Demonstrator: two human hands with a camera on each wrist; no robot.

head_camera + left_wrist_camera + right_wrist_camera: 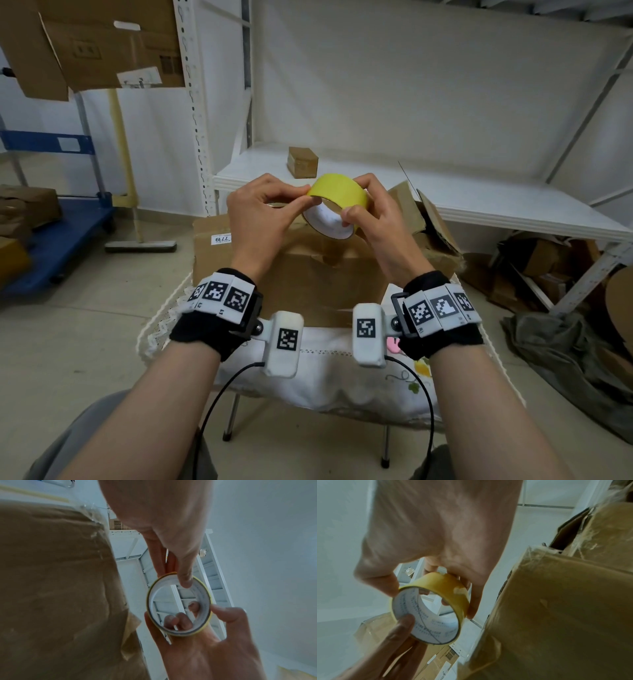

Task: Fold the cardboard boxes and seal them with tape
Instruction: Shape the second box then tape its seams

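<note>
Both hands hold a yellow tape roll with a white core in the air above a closed brown cardboard box. My left hand pinches the roll's upper left edge between thumb and fingers. My right hand grips the right side, thumb on the near rim and fingers over the top. In the left wrist view the tape roll shows its open core, with fingers of the right hand visible through it. The right wrist view shows the tape roll next to the box.
The box stands on a small table under a white embroidered cloth. A torn open box lies behind it. The white shelf carries a small box. Cardboard scraps lie under it; a blue cart stands left.
</note>
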